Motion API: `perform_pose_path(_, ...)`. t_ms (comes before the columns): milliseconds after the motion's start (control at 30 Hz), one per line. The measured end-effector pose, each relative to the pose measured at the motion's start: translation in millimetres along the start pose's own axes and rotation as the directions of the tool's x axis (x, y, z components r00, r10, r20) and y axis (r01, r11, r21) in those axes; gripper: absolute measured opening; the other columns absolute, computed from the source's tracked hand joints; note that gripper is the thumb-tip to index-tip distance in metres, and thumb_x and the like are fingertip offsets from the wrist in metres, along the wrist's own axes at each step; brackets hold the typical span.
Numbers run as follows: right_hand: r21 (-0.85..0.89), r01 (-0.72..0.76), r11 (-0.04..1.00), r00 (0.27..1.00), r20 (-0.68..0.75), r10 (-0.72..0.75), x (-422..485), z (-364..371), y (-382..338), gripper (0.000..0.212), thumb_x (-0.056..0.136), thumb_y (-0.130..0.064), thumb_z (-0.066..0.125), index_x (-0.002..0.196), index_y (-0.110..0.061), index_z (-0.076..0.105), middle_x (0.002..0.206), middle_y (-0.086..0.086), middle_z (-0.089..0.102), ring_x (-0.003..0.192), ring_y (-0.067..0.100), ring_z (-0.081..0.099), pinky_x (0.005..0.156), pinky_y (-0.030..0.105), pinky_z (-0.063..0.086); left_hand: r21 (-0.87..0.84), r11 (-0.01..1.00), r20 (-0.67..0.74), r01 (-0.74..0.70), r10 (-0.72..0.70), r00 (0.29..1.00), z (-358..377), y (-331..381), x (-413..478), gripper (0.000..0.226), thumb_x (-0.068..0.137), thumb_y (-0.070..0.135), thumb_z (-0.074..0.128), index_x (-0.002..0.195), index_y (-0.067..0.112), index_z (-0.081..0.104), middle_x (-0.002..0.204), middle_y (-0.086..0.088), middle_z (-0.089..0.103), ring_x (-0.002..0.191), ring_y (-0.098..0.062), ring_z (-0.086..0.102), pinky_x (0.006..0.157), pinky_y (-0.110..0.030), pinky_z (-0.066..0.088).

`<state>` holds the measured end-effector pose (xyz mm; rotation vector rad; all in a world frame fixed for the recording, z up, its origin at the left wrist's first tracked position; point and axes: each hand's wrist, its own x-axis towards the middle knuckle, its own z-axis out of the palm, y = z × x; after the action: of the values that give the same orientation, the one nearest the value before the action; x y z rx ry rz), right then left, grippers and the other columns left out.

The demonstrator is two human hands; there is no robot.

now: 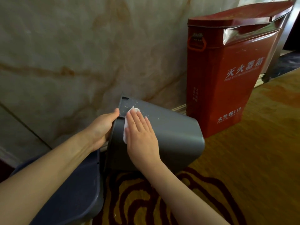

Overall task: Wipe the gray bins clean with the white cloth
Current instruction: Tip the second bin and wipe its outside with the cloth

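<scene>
A gray bin (pixel 175 135) lies tipped on its side on the carpet, its rim toward me and its base toward the right. My left hand (pixel 100 127) grips the rim at the upper left edge. My right hand (pixel 141 135) lies flat on the bin's upturned side, pressing a white cloth (pixel 125 127) against it; the cloth shows beside and beyond my fingers. Small white flecks dot the bin's side near the rim. A second gray bin (pixel 78 195) sits at lower left, partly hidden under my left forearm.
A red fire-extinguisher box (pixel 227 78) stands against the marble wall (pixel 65 54) just right of the tipped bin. Patterned yellow and dark red carpet (pixel 243 159) covers the floor. A metal door frame (pixel 279 46) rises at the far right.
</scene>
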<state>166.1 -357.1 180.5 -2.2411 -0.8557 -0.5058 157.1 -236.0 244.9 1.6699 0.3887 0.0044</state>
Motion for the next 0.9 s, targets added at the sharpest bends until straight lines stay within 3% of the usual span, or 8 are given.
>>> perform_pose_path(133,0.053,-0.072,0.996,0.997,0.016,0.072,6,-8,19,0.047,0.099,-0.025,0.023,0.144,-0.011,0.025,0.155,0.007,0.023,0.144,0.017,0.014,0.117,0.031,0.007,0.037,0.998,-0.022,-0.06,0.061,0.998,4,0,1,0.035,0.095,0.034,0.038,0.094,0.015,0.068,0.081,-0.001,0.077,0.077,-0.012,0.072,0.058,-0.02,0.055)
perform_pose_path(367,-0.023,-0.435,0.9,0.891,0.135,0.434,-25,-40,119,0.047,0.1,-0.021,0.021,0.145,-0.008,0.016,0.157,0.01,0.014,0.144,0.017,0.01,0.117,0.029,0.008,-0.065,0.994,0.05,0.082,-0.079,0.996,-12,-7,-8,0.032,0.091,0.03,0.046,0.087,0.015,0.074,0.089,-0.005,0.077,0.08,-0.017,0.073,0.068,-0.032,0.059)
perform_pose_path(433,0.002,-0.442,0.897,0.89,0.12,0.439,-39,-43,121,0.047,0.1,-0.023,0.018,0.146,-0.011,0.013,0.158,0.008,0.01,0.145,0.015,0.007,0.115,0.027,0.005,-0.087,0.99,0.095,0.112,-0.104,0.99,-12,0,-8,0.036,0.092,0.032,0.045,0.085,0.017,0.077,0.089,-0.003,0.077,0.079,-0.015,0.073,0.071,-0.032,0.059)
perform_pose_path(500,-0.02,-0.43,0.903,0.895,0.126,0.429,-50,-42,117,0.048,0.1,-0.026,0.016,0.146,-0.013,0.007,0.158,0.005,0.004,0.144,0.013,0.0,0.114,0.026,0.001,-0.134,0.984,0.116,0.117,-0.101,0.988,-9,9,-7,0.04,0.094,0.034,0.039,0.09,0.017,0.075,0.084,-0.001,0.077,0.078,-0.014,0.073,0.062,-0.028,0.059)
perform_pose_path(633,-0.03,-0.447,0.894,0.887,0.118,0.447,-61,-41,111,0.049,0.1,-0.025,0.015,0.146,-0.014,0.002,0.158,0.003,-0.002,0.142,0.009,-0.009,0.117,0.028,-0.001,-0.129,0.985,0.038,0.114,-0.11,0.993,-2,14,-7,0.033,0.096,0.029,0.038,0.101,0.014,0.066,0.077,0.0,0.077,0.073,-0.013,0.073,0.061,-0.028,0.056)
perform_pose_path(733,0.076,-0.356,0.932,0.927,0.155,0.341,-52,-44,96,0.049,0.1,-0.024,0.023,0.145,-0.017,0.005,0.156,-0.002,-0.001,0.14,0.005,-0.01,0.118,0.028,-0.001,-0.187,0.971,0.088,0.149,-0.134,0.987,-3,10,-11,0.036,0.096,0.028,0.035,0.096,0.014,0.068,0.083,-0.002,0.077,0.077,-0.015,0.073,0.06,-0.027,0.058)
perform_pose_path(800,0.094,-0.17,0.981,0.968,0.203,0.148,-42,-42,74,0.05,0.1,-0.023,0.027,0.145,-0.019,0.005,0.155,-0.006,-0.002,0.142,0.007,-0.008,0.119,0.029,-0.001,-0.209,0.963,0.117,0.172,-0.15,0.982,-4,9,-15,0.037,0.096,0.029,0.035,0.096,0.014,0.068,0.086,-0.003,0.077,0.079,-0.015,0.073,0.063,-0.029,0.06)
perform_pose_path(900,0.133,0.119,0.984,0.957,0.249,-0.15,-26,-38,39,0.051,0.099,-0.021,0.028,0.146,-0.018,0.008,0.156,-0.003,0.001,0.143,0.009,-0.008,0.119,0.028,-0.003,-0.227,0.953,0.152,0.198,-0.166,0.974,-3,9,-18,0.039,0.096,0.03,0.034,0.1,0.011,0.069,0.093,-0.006,0.076,0.083,-0.017,0.072,0.074,-0.032,0.059)
